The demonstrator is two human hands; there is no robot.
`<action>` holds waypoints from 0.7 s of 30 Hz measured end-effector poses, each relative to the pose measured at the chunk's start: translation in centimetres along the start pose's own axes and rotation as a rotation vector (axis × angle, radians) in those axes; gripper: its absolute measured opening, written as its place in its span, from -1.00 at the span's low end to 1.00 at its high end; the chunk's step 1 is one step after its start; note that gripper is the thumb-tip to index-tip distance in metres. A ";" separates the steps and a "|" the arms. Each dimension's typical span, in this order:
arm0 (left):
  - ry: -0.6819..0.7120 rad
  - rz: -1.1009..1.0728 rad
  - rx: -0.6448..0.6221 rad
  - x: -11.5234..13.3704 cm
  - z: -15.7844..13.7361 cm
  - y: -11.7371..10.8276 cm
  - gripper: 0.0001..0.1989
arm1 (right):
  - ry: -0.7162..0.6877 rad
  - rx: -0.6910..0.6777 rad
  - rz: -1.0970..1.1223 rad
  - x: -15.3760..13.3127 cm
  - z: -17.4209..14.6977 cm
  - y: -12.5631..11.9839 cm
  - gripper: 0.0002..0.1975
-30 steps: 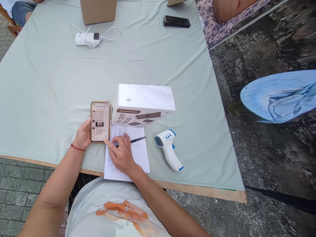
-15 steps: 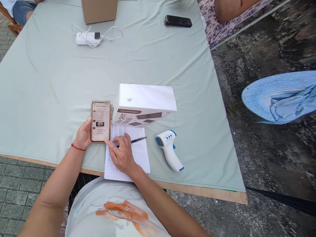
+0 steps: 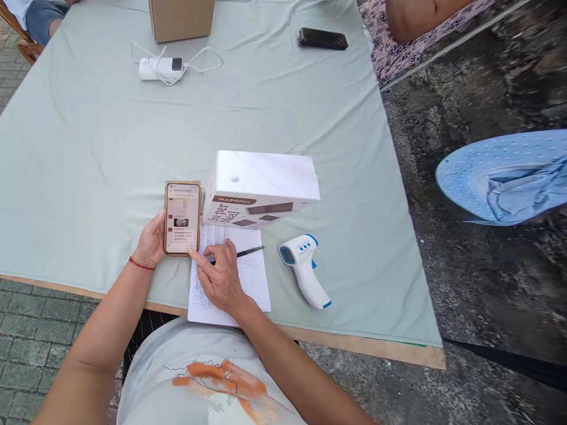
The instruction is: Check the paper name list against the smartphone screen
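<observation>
My left hand [image 3: 151, 242] is closed around the left side of a smartphone [image 3: 182, 219], held upright with a chat on its lit screen. A fingertip of my right hand [image 3: 220, 276] reaches the phone's lower right corner. Its other fingers are apart and bent, with no object seen gripped in them. Beneath this hand lie printed sheets of paper [image 3: 253, 283]. A dark pen [image 3: 251, 251] rests across the sheets, partly hidden by my right fingers. Just beyond stands a white NutriMotion box [image 3: 266, 174], covering the top of the papers.
Right of the papers lies a white and blue infrared thermometer [image 3: 305, 271]. Farther back on the cloth-covered table [image 3: 110, 147] are a white power bank with a cable [image 3: 155, 68], a cardboard box [image 3: 181, 20] and a black case [image 3: 323, 39]. A blue hat [image 3: 469, 177] is off the right side.
The view has shifted very slightly, so the table things appear a little farther right. Both hands and the phone keep nearly the same pose.
</observation>
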State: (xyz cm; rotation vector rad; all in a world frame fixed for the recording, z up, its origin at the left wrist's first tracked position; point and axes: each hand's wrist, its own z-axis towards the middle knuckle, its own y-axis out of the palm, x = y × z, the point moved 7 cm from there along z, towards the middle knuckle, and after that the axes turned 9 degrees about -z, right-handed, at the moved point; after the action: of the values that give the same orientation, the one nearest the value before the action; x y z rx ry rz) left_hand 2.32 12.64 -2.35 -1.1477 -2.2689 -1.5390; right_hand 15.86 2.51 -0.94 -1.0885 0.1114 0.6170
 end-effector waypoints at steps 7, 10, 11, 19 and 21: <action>0.001 0.000 0.008 -0.1 0.0 0.1 -0.56 | -0.007 -0.014 0.006 0.0 0.0 0.0 -0.52; -0.007 -0.007 0.008 -0.1 0.0 0.1 -0.53 | 0.002 -0.012 0.011 0.1 -0.1 0.0 -0.51; -0.008 -0.007 0.005 -0.1 0.0 0.2 -0.52 | 0.004 -0.012 0.014 0.1 -0.1 0.0 -0.50; 0.004 0.013 -0.015 0.0 -0.1 0.4 -0.57 | 0.007 -0.004 0.034 0.1 -0.1 -0.1 -0.51; 0.005 0.009 -0.021 0.0 -0.1 0.4 -0.56 | 0.009 -0.005 0.031 0.1 -0.1 -0.1 -0.51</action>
State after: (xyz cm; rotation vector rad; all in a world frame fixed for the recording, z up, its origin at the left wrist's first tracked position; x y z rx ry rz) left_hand 2.54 12.64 -2.06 -1.1569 -2.2464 -1.5634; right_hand 16.01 2.44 -0.97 -1.0959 0.1347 0.6410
